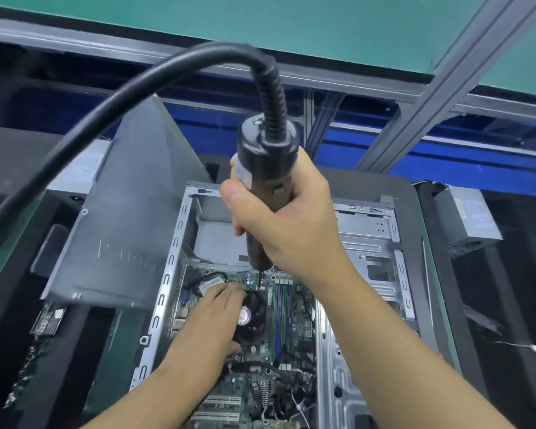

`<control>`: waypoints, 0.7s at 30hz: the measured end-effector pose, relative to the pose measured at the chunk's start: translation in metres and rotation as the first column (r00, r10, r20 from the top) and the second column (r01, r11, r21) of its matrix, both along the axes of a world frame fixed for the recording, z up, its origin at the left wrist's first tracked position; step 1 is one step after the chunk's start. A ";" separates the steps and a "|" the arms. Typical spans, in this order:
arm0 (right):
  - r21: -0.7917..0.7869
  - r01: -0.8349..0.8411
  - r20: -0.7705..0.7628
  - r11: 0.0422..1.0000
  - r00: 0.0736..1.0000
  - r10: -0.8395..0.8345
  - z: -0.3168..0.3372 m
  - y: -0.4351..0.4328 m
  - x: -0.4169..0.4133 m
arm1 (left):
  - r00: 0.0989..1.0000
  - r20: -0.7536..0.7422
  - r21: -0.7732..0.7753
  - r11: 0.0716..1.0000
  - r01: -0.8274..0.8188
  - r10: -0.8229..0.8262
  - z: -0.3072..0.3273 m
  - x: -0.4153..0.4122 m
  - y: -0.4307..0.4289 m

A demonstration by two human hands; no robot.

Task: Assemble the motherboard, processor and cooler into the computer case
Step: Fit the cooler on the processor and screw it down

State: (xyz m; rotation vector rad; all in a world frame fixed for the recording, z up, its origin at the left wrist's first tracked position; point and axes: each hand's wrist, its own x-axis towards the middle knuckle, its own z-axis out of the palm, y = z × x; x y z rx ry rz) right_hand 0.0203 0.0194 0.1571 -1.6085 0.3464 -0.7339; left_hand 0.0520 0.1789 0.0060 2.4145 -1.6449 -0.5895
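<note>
The open grey computer case (167, 292) lies flat in front of me with the green motherboard (294, 323) inside it. A black cooler (254, 317) with a round fan label sits on the board. My left hand (211, 320) rests on the cooler's left side, fingers stretched toward its top corner. My right hand (279, 212) grips a black electric screwdriver (266, 150) held upright; its bit (260, 278) points down at the cooler's upper corner. A thick black cable (106, 100) arcs from the screwdriver's top off to the left.
The grey case side panel (121, 218) leans against the case on the left. A power supply unit (468, 221) sits at the right, another grey box (75, 174) at far left. Aluminium frame bars (440, 97) cross behind. Loose parts lie on the dark mat at lower left.
</note>
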 end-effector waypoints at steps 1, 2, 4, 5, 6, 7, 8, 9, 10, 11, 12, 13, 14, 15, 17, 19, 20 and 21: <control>0.004 -0.025 -0.008 1.000 1.000 0.025 0.000 -0.003 0.000 | 0.999 -0.026 -0.019 1.000 -0.024 0.023 -0.002 0.001 0.001; 0.006 -0.042 -0.014 0.999 0.999 0.042 0.000 -0.004 0.001 | 0.999 -0.042 -0.027 0.999 -0.034 0.033 -0.003 0.002 0.001; 0.007 -0.072 -0.016 0.997 0.997 0.072 0.000 -0.009 0.005 | 0.998 -0.065 -0.021 1.000 -0.016 0.015 -0.003 0.006 0.000; 0.015 -0.096 -0.016 0.995 0.995 0.096 -0.001 -0.011 0.007 | 0.998 -0.070 -0.010 1.000 -0.005 0.004 -0.003 0.008 -0.001; 0.026 -0.121 -0.014 0.992 0.992 0.122 -0.002 -0.014 0.010 | 0.998 -0.064 -0.002 1.000 0.002 -0.002 -0.003 0.011 -0.003; 0.039 -0.143 -0.013 0.989 0.990 0.144 -0.002 -0.016 0.013 | 0.998 -0.062 0.004 1.000 0.001 -0.001 -0.002 0.014 -0.004; 0.054 -0.157 -0.018 0.986 0.987 0.159 -0.003 -0.018 0.015 | 0.997 -0.071 0.011 1.000 0.000 0.001 -0.001 0.016 -0.005; 0.064 -0.168 -0.024 0.984 0.985 0.170 -0.004 -0.020 0.018 | 0.996 -0.084 0.017 1.000 0.004 -0.003 0.000 0.017 -0.006; 0.069 -0.179 -0.026 0.981 0.983 0.181 -0.004 -0.022 0.021 | 0.996 -0.091 0.015 1.000 0.010 -0.009 0.000 0.018 -0.007; 0.074 -0.190 -0.025 0.979 0.981 0.192 -0.005 -0.023 0.023 | 0.995 -0.099 0.008 1.000 0.014 -0.013 -0.001 0.018 -0.007; 0.080 -0.202 -0.019 0.976 0.979 0.204 -0.005 -0.023 0.025 | 0.994 -0.112 0.000 1.000 0.017 -0.017 -0.001 0.018 -0.007; 0.087 -0.215 -0.010 0.973 0.976 0.217 -0.006 -0.024 0.026 | 0.992 -0.122 -0.006 1.000 0.017 -0.018 -0.002 0.018 -0.007; 0.092 -0.227 -0.006 0.969 0.973 0.229 -0.007 -0.024 0.027 | 0.992 -0.124 -0.006 1.000 0.019 -0.019 -0.002 0.019 -0.007; 0.094 -0.236 -0.004 0.967 0.971 0.238 -0.007 -0.024 0.027 | 0.993 -0.120 0.001 1.000 0.022 -0.021 -0.002 0.019 -0.008; 0.096 -0.244 -0.004 0.965 0.969 0.246 -0.008 -0.023 0.027 | 0.993 -0.115 0.022 0.999 0.024 -0.021 -0.001 0.019 -0.009; 0.106 -0.241 0.000 0.965 0.970 0.243 -0.008 -0.022 0.025 | 0.994 -0.106 0.020 1.000 0.015 -0.013 -0.002 0.019 -0.009; 0.110 -0.239 0.001 0.965 0.971 0.240 -0.007 -0.022 0.025 | 0.995 -0.100 0.016 1.000 0.012 -0.010 -0.002 0.019 -0.009; 0.107 -0.236 0.003 0.966 0.971 0.238 -0.007 -0.021 0.024 | 0.996 -0.094 0.017 1.000 0.008 -0.007 -0.002 0.018 -0.008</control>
